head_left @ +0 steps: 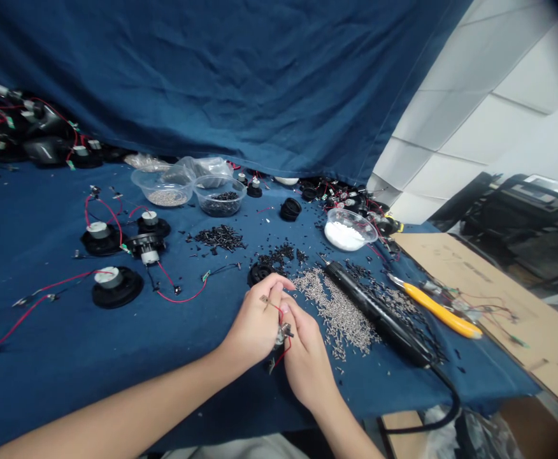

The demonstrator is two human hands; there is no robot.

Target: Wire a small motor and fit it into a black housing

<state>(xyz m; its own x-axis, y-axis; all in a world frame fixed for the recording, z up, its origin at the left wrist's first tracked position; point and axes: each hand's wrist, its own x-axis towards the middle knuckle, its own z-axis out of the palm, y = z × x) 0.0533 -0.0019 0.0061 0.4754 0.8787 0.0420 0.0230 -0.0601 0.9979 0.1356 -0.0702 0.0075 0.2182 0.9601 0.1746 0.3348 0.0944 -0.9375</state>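
Observation:
My left hand (255, 322) and my right hand (305, 357) meet near the front middle of the blue cloth (44, 357). Together they pinch a small metal part with red wires (283, 331); both hands have their fingers closed round it. A pile of small silver screws (336, 309) lies just right of my hands. Beside it lies a black electric screwdriver (379, 315) with its cable running off the table's front edge. A small black speaker (260, 273) sits just behind my left hand.
Several black speakers with red wires (116, 285) lie at left. Clear bowls of screws (219, 194) stand behind, and a bowl of white bits (348, 229) at right. Black screws (219, 237) are scattered mid-table. Yellow-handled pliers (439, 311) lie by a cardboard sheet (489, 280).

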